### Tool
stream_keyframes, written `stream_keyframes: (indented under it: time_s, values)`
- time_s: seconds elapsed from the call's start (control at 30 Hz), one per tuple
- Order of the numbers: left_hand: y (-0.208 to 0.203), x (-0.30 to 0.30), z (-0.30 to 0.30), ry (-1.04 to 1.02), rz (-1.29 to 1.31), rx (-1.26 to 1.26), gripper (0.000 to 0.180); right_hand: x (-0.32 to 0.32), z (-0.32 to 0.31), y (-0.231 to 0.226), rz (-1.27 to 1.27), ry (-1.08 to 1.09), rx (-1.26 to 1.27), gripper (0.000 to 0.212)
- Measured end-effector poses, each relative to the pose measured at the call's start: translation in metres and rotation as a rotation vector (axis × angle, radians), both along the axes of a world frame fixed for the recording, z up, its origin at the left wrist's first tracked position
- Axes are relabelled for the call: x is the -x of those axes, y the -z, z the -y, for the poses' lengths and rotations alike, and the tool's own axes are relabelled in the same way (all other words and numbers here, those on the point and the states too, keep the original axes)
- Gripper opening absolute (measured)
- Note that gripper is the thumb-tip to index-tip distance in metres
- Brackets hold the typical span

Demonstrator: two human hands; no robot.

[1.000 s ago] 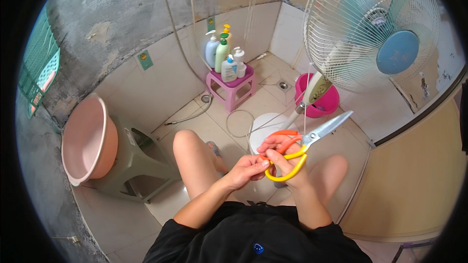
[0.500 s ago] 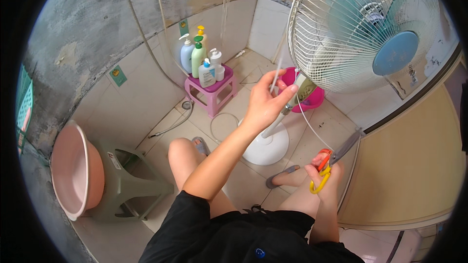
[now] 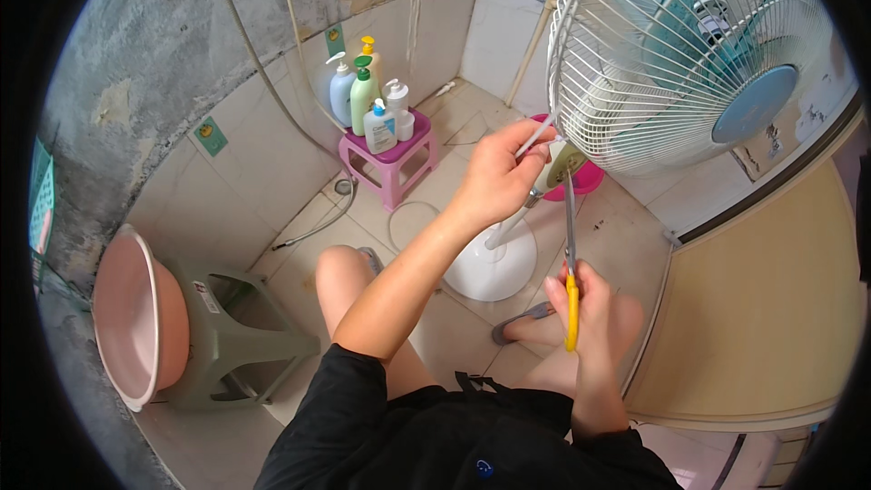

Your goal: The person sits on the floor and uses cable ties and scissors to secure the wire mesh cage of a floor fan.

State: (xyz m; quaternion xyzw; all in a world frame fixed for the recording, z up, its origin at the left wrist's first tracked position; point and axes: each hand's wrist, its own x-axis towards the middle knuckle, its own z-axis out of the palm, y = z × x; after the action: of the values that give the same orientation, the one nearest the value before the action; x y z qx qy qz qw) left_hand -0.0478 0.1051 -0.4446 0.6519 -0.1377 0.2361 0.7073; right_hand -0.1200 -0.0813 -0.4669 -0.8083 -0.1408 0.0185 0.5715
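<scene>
My left hand [image 3: 501, 178] is closed in a pinch around a thin white strip [image 3: 535, 134] that looks like a cable tie, beside the lower rim of the fan cage. My right hand [image 3: 590, 301] grips a pair of scissors [image 3: 570, 227] by the yellow handle. The long grey blades point upward and look closed, their tips in front of the olive-green control panel [image 3: 564, 168] on the fan's neck. Standing before me, the electric fan [image 3: 758, 102] has a white wire cage, blue blades and a round white base [image 3: 490, 263].
A pink-purple stool [image 3: 392, 177] bears several pump bottles [image 3: 361, 100]. Behind the fan sits a magenta basin [image 3: 590, 180]. At left, a pink basin [image 3: 127, 318] leans by a grey-green stool [image 3: 218, 331]. A shower hose [image 3: 259, 59] hangs down the wall; a beige door [image 3: 753, 308] stands at right.
My right hand has turned the scissors upright and raised their blades toward the fan's neck. My left hand has shifted slightly right, closer to the cage rim, its fingers now drawn together.
</scene>
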Motion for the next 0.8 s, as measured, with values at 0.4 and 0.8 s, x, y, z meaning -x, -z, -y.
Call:
stream_keyframes:
  time_s: [0.4, 0.8]
  values:
    - [-0.002, 0.011, 0.02, 0.051, -0.059, 0.184, 0.015, -0.012, -0.018, 0.023, 0.139, 0.255, 0.079, 0.031]
    - [-0.003, 0.012, 0.025, -0.01, -0.067, 0.186, 0.015, -0.013, -0.014, -0.003, 0.182, 0.266, 0.293, 0.039]
